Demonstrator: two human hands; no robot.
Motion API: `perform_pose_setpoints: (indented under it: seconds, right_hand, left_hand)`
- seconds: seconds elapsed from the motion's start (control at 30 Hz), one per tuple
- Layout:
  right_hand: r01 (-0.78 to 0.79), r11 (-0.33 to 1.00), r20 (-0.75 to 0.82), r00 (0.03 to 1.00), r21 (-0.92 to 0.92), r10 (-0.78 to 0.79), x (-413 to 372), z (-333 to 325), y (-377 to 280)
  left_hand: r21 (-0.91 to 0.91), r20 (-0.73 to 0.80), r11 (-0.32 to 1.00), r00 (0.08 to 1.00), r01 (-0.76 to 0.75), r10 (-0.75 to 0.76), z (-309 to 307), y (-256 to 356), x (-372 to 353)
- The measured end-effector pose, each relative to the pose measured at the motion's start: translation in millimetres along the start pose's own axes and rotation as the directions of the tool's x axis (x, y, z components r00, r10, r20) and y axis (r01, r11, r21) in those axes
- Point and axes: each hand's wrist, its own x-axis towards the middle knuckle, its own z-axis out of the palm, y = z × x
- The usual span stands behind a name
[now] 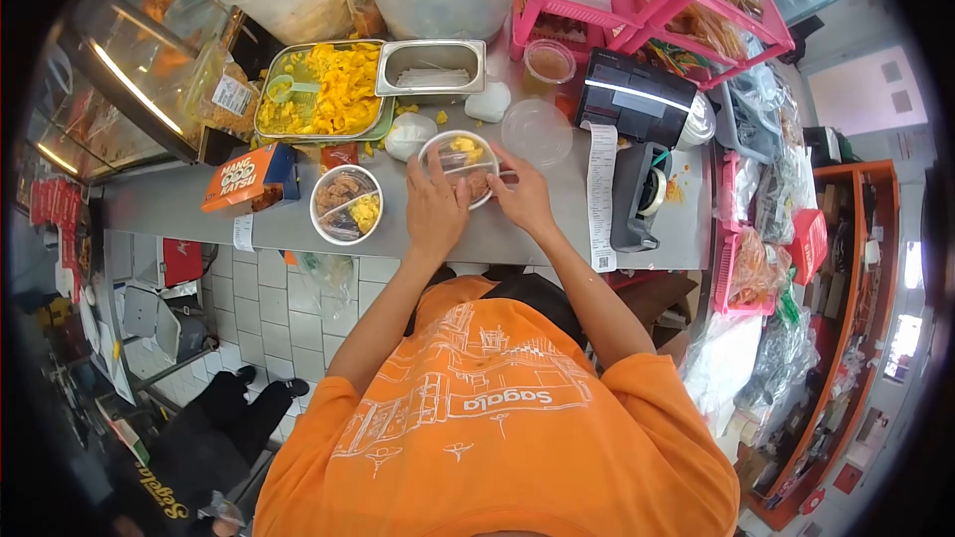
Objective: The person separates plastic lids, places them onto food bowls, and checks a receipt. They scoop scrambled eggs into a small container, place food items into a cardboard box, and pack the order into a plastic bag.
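Observation:
A round white paper bowl (454, 133) with a divider stands on the grey counter, holding scrambled egg and brown meat. My left hand (436, 207) reaches over its left side, fingers curved across the near part of the rim. On the opposite side, the fingers of my right hand (521, 197) hold the rim. Both hands cover part of the food. To the left sits a second divided bowl (315, 203) with similar meat and egg. A clear plastic lid (537, 130) lies just beyond my right hand. White wrapped bundles (409, 135) are behind the bowl.
A tray (262, 124) of scrambled egg and a steel pan (431, 89) stand behind. At left is an orange box (242, 179); at right, a printer (635, 94), a long receipt (602, 199) and a tape dispenser (637, 214). Pink racks (607, 38) rise at the back.

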Motion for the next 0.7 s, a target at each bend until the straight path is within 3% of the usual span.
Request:
perform_pose_setpoints:
  seconds: [0.03, 0.1, 0.13, 0.17, 0.2, 0.23, 0.3, 0.33, 0.4, 0.47, 0.53, 0.57, 0.6, 0.63, 0.7]
  right_hand:
    - [0.046, 0.999, 0.078, 0.996, -0.009, -0.045, -2, -4, 1]
    - [0.018, 0.999, 0.081, 0.997, -0.048, -0.014, -22, -18, 1]
    - [0.000, 0.995, 0.100, 0.995, -0.096, 0.010, -31, -22, 1]
    - [-0.014, 0.995, 0.098, 0.995, -0.101, 0.023, -38, -22, 0]
    - [-0.065, 0.997, 0.084, 0.994, -0.037, 0.067, -46, -21, 0]
    - [-0.115, 0.993, 0.071, 0.991, 0.029, 0.112, -53, -19, 0]
    - [-0.103, 0.994, 0.057, 0.993, 0.035, 0.101, -58, -15, 4]
    - [-0.074, 0.996, 0.042, 0.997, 0.048, 0.072, -55, -13, 7]
    - [-0.114, 0.993, 0.049, 0.993, 0.040, 0.112, -47, -9, 18]
    - [-0.174, 0.984, 0.067, 0.983, 0.030, 0.172, -58, -8, 23]
    - [0.022, 0.965, 0.048, 0.999, -0.263, -0.010, -52, -21, 17]
    - [0.019, 0.960, 0.008, 1.000, -0.280, -0.017, -55, -32, 13]
    - [-0.125, 0.991, -0.178, 0.977, -0.048, 0.115, -70, -44, 9]
    - [-0.218, 0.953, -0.319, 0.906, 0.210, 0.277, -81, -57, 6]
    - [-0.377, 0.926, -0.623, 0.719, 0.023, 0.308, -109, -111, 7]
  left_hand:
    - [0.002, 0.012, 1.000, 1.000, -0.011, 0.011, -5, 7, -11]
    - [-0.147, 0.273, 0.964, 0.946, 0.222, -0.176, -17, 18, -26]
    - [-0.149, 0.281, 0.965, 0.945, 0.215, -0.168, -19, 21, -21]
    - [0.080, 0.144, 0.997, 0.989, 0.007, -0.019, -20, 25, -20]
    - [0.322, 0.047, 0.932, 0.986, -0.167, 0.160, -20, 29, -22]
    - [0.313, 0.062, 0.935, 0.986, -0.167, 0.155, -19, 31, -20]
    - [0.225, 0.225, 0.904, 0.922, -0.363, 0.314, -14, 33, -6]
    - [0.222, 0.227, 0.903, 0.920, -0.368, 0.319, -12, 32, -5]
    - [-0.090, 0.219, 0.980, 0.957, -0.177, 0.193, -9, 30, -5]
    - [-0.105, 0.328, 0.989, 0.935, -0.108, 0.137, -14, 29, -2]
    - [-0.138, 0.406, 0.987, 0.905, -0.080, 0.130, -14, 31, 4]
    - [-0.041, 0.331, 0.988, 0.931, -0.150, 0.155, -10, 29, 0]
    - [0.055, 0.260, 0.976, 0.947, -0.211, 0.190, -5, 29, -1]
    - [0.027, 0.269, 0.970, 0.936, -0.242, 0.226, -4, 36, 1]
    - [0.276, 0.365, 0.878, 0.888, -0.390, 0.280, -1, 50, -5]
